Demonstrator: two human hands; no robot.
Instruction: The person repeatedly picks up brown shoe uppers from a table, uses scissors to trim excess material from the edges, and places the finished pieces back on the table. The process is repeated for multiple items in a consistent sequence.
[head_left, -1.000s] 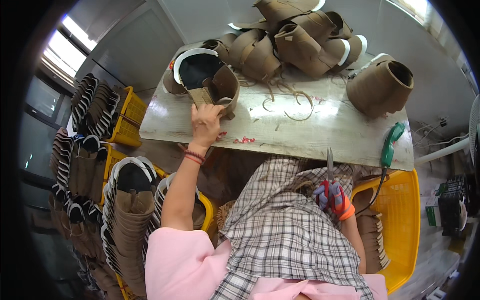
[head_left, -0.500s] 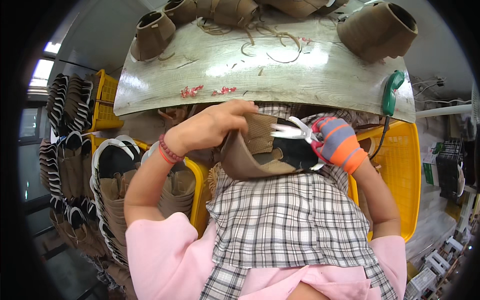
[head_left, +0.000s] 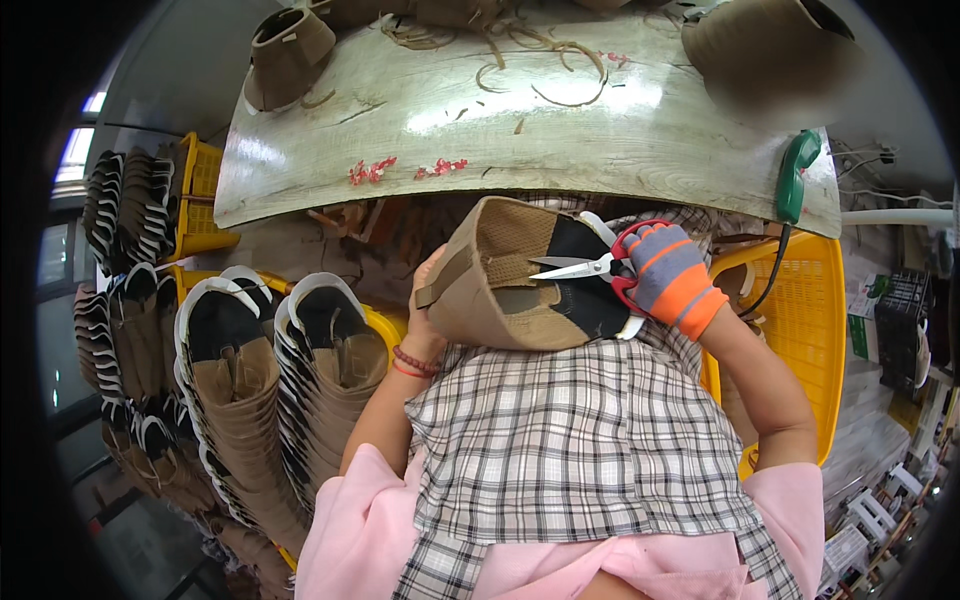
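A brown boot upper (head_left: 462, 298) rests against my lap, its opening showing tan mesh lining, a black lining section and white edging at the right. My left hand (head_left: 424, 328), bare, is closed on the upper's left outer side; most of its fingers are hidden behind the material. In an orange and grey striped glove, my right hand (head_left: 672, 278) grips scissors (head_left: 585, 269) by their red handles. The scissor blades are a little apart and point left, over the inside of the upper.
Ahead stands a pale wood-grain table (head_left: 420, 145) with brown trimmings and red-white scraps. A green handheld tool (head_left: 797, 180) with a cord sits at its right edge. Stacked boot uppers (head_left: 235, 400) fill the left side. At the right is a yellow basket (head_left: 815, 340).
My left hand has moved from above the upper's far edge down to its left outer side. The upper has been turned, and its opening now stands wider. The scissors remain over it.
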